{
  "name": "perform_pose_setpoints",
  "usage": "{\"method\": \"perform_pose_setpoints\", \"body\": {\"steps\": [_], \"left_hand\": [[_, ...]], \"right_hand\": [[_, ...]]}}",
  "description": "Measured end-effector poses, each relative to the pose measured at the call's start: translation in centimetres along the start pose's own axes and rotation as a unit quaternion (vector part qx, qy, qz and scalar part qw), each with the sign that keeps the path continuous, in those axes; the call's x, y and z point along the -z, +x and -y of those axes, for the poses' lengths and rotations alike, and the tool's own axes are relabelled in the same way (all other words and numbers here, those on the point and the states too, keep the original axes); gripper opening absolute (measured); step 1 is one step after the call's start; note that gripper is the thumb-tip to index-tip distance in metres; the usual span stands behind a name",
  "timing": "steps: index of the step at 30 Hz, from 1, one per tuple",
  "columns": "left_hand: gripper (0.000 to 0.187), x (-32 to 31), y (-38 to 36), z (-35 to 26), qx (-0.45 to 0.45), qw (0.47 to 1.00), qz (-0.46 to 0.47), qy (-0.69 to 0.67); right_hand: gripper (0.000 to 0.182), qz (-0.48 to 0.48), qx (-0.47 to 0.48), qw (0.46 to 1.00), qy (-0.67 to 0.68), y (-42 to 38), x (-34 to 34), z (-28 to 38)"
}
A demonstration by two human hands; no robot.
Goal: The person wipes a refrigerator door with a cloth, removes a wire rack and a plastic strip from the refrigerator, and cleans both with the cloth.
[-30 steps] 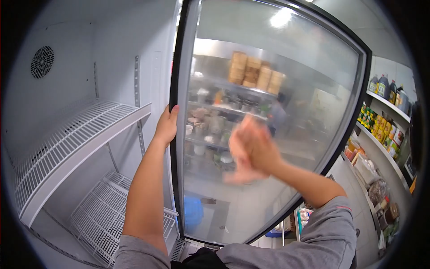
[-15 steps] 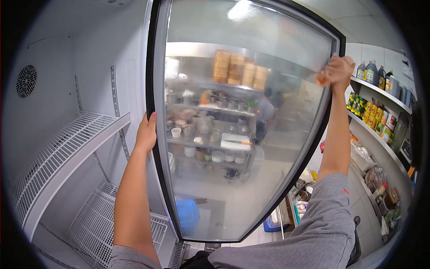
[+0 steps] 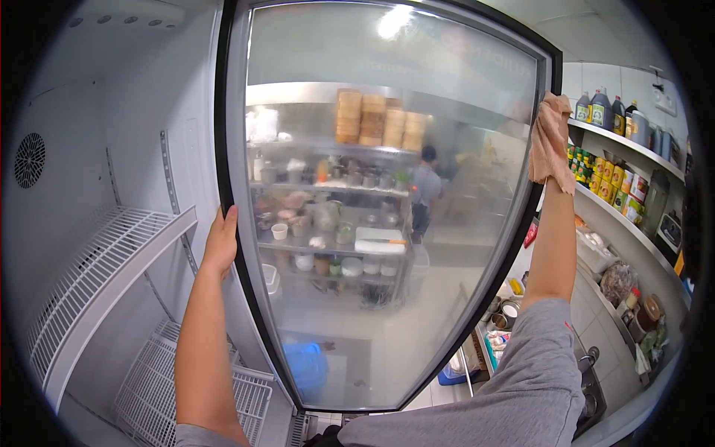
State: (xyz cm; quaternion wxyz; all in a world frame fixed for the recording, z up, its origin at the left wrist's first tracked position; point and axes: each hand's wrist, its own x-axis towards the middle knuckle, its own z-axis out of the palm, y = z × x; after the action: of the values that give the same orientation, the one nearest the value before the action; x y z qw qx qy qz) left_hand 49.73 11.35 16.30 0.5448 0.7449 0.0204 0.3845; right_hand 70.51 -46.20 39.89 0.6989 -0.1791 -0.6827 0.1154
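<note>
A glass fridge door [image 3: 387, 298] with a black frame stands swung open before me. My left hand [image 3: 221, 242] grips its left edge, thumb in front and the other fingers hidden behind the frame. My right hand [image 3: 560, 192] is raised to the upper right edge of the door, with a pinkish-brown cloth [image 3: 551, 141] held against the frame. The cloth drapes over most of that hand, so its fingers are hidden. The glass looks hazy.
White wire shelves [image 3: 112, 253] sit inside the fridge at left. Wall shelves [image 3: 633, 141] at right carry bottles and cans. Through the glass show a rack with bamboo steamers [image 3: 372, 119], a person [image 3: 424, 190] and a blue container [image 3: 305, 365].
My right hand was blurred at the upper right frame; now the cloth lies spread down over it. The view has shifted slightly, and my left hand stays on the door edge.
</note>
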Motion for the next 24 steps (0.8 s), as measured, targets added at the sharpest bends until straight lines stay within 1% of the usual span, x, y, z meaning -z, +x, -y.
{"method": "perform_pose_setpoints", "body": {"steps": [1,2,3,4,5,6,7,8,10,12,14,15,16,18,20,21,22,24], "left_hand": [[0.054,0.2,0.2,0.4,0.003,0.999,0.021,-0.027],[0.054,0.4,0.5,1.0,0.001,0.999,0.023,-0.029],[0.053,0.5,0.9,1.7,-0.001,0.999,0.020,-0.028],[0.053,0.4,1.0,2.0,-0.002,1.000,0.017,-0.026],[0.053,0.3,0.9,1.8,-0.004,0.999,0.018,-0.027],[0.053,0.4,0.7,1.5,-0.002,0.999,0.016,-0.028],[0.053,0.3,0.6,1.4,0.001,0.999,0.015,-0.030],[0.053,0.2,0.6,1.3,-0.001,0.999,0.016,-0.031],[0.052,0.3,0.7,1.5,0.011,0.999,0.011,-0.028],[0.052,0.4,1.0,2.2,0.010,1.000,0.006,-0.025],[0.052,0.4,1.0,2.5,0.010,1.000,0.002,-0.023],[0.052,0.4,0.9,2.3,0.003,1.000,0.002,-0.028],[0.052,0.3,0.8,2.1,-0.004,0.999,0.002,-0.033],[0.053,0.2,0.7,1.9,-0.001,0.999,0.006,-0.032],[0.053,0.1,0.6,1.8,-0.022,0.999,-0.013,-0.027],[0.053,0.0,0.4,1.4,-0.029,0.999,-0.018,-0.011],[0.053,0.0,0.6,1.7,-0.030,0.999,-0.017,-0.012],[0.053,0.3,1.0,2.5,-0.006,0.999,0.005,-0.036]], "right_hand": [[0.014,0.074,-0.062,0.971,0.220,0.2,-0.7,0.2],[0.011,0.144,-0.121,0.885,0.427,0.5,-1.4,0.4],[0.011,0.205,-0.173,0.746,0.609,0.8,-2.1,0.7],[0.014,0.253,-0.215,0.564,0.756,1.3,-3.2,0.7],[0.019,0.287,-0.244,0.348,0.858,1.8,-4.4,0.8],[0.024,0.303,-0.260,0.112,0.910,2.4,-5.7,0.8],[0.035,0.253,-0.306,0.158,0.904,3.3,-7.5,0.9],[0.035,0.253,-0.307,0.160,0.903,4.4,-10.0,0.4],[0.037,0.224,-0.155,-0.025,0.962,6.3,-14.4,-2.2],[0.024,0.179,-0.226,-0.081,0.954,8.8,-14.6,-4.7],[0.022,0.064,-0.315,-0.172,0.931,11.2,-13.9,-8.7],[0.020,0.030,-0.300,-0.180,0.936,11.6,-16.0,-12.5],[0.024,-0.001,-0.245,-0.264,0.933,11.8,-16.6,-15.0],[0.027,-0.044,-0.157,-0.335,0.928,11.4,-14.2,-19.7],[0.032,-0.214,-0.184,-0.262,0.923,8.3,-15.5,-22.2],[0.035,-0.214,-0.158,-0.184,0.946,8.1,-15.7,-21.7],[0.035,-0.215,-0.158,-0.182,0.946,8.7,-15.6,-19.9],[0.039,-0.050,-0.072,-0.168,0.982,10.2,-14.9,-14.5]]}}
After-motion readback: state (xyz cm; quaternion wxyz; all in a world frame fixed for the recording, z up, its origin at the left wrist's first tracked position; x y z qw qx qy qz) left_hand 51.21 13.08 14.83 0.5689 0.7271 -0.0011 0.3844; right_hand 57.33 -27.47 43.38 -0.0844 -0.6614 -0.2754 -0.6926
